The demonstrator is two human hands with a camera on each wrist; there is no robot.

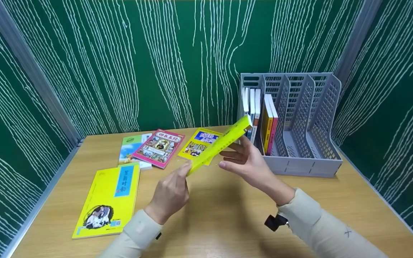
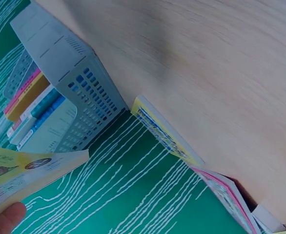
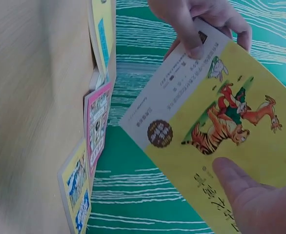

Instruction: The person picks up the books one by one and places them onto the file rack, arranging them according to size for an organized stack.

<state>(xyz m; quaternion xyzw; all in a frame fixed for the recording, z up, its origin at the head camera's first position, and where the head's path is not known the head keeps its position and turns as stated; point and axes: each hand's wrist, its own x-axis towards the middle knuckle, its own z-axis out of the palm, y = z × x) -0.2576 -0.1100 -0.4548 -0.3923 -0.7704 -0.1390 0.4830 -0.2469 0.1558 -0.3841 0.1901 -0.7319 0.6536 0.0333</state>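
Yellow rectangular tiger-covered book, mid-frame: clamps in fingers of left hand, holds right hand alongside, thumb and fingers apart.

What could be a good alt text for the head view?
A person's left hand holds a yellow book over a wooden table, the right hand close beside it. Other books lie there; a gray rack at right holds upright books.

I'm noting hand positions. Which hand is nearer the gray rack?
Right. The right hand is in front of the left end of the rack; the left hand is farther off, lower and leftward in the head view.
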